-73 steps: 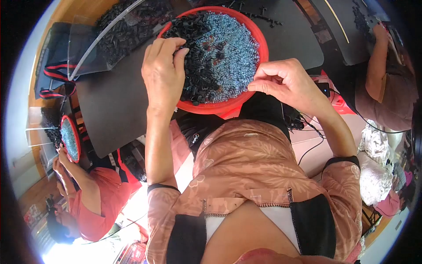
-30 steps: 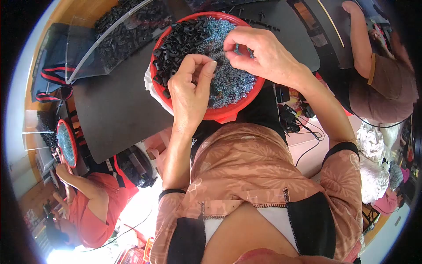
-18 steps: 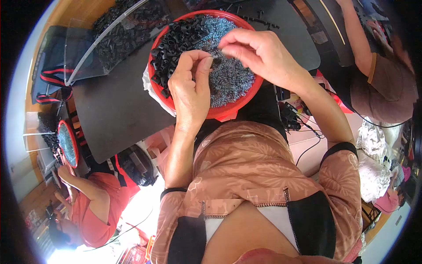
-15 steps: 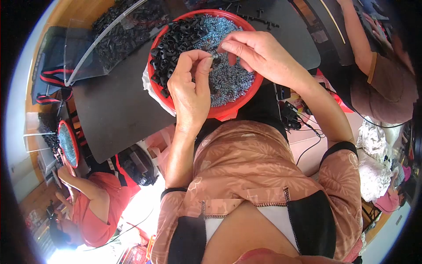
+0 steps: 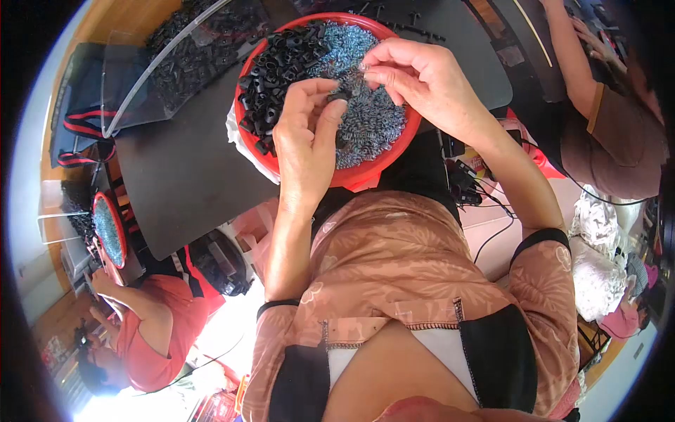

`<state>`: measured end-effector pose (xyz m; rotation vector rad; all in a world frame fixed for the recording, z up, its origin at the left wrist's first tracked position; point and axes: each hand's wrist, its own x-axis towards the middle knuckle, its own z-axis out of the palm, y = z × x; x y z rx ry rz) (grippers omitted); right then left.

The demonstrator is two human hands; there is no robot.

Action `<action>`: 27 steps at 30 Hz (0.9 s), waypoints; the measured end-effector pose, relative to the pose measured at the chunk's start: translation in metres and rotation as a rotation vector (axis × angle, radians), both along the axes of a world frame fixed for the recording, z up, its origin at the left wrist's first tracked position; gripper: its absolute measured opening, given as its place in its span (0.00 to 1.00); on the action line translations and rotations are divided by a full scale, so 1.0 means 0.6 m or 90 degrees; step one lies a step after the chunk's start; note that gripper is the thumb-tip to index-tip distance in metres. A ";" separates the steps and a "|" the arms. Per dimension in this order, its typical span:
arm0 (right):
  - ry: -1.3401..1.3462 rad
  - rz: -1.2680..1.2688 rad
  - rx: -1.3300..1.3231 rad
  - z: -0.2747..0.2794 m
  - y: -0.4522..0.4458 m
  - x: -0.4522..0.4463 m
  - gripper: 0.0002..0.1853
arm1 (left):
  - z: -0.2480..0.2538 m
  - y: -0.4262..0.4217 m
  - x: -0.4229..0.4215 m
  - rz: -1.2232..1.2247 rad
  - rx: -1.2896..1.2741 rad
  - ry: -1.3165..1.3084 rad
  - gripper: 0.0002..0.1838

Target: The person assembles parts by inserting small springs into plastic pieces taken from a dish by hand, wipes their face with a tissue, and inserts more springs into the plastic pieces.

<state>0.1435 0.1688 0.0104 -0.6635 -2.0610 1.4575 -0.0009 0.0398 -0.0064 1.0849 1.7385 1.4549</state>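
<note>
A round red basin (image 5: 409,133) holds small black plastic pieces (image 5: 271,88) on its left side. Small shiny metal springs (image 5: 373,123) fill its middle and right side. Over the basin, my left hand (image 5: 306,137) is closed, thumb and fingers curled towards each other. Something small and dark shows at its fingertips, too small to make out. To its right, my right hand (image 5: 418,77) pinches a tiny shiny piece that looks like one of the springs. The fingertips of the two hands are a short way apart, above the springs.
The basin rests at the edge of a dark table (image 5: 190,183). A clear bin (image 5: 190,63) of black parts stands at the back left. Black branched parts (image 5: 415,29) lie behind the basin. Co-workers sit at left (image 5: 151,330) and right (image 5: 619,133); cables (image 5: 485,200) hang below.
My right hand has shifted slightly up, its fingertips now pinched together round a tiny shiny piece. My left thumb and forefinger have parted a little.
</note>
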 end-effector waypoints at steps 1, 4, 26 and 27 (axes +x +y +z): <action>-0.002 0.000 0.006 0.002 -0.003 0.002 0.05 | -0.001 0.000 0.000 -0.001 0.000 -0.026 0.08; -0.061 0.010 0.057 0.016 -0.013 0.008 0.06 | -0.004 0.000 -0.003 -0.017 0.058 -0.134 0.09; -0.032 0.039 0.313 0.008 -0.029 -0.005 0.05 | -0.009 -0.018 -0.002 -0.001 0.103 -0.122 0.14; -0.026 0.049 0.330 0.007 -0.029 -0.006 0.05 | -0.012 -0.019 -0.003 -0.005 0.110 -0.076 0.14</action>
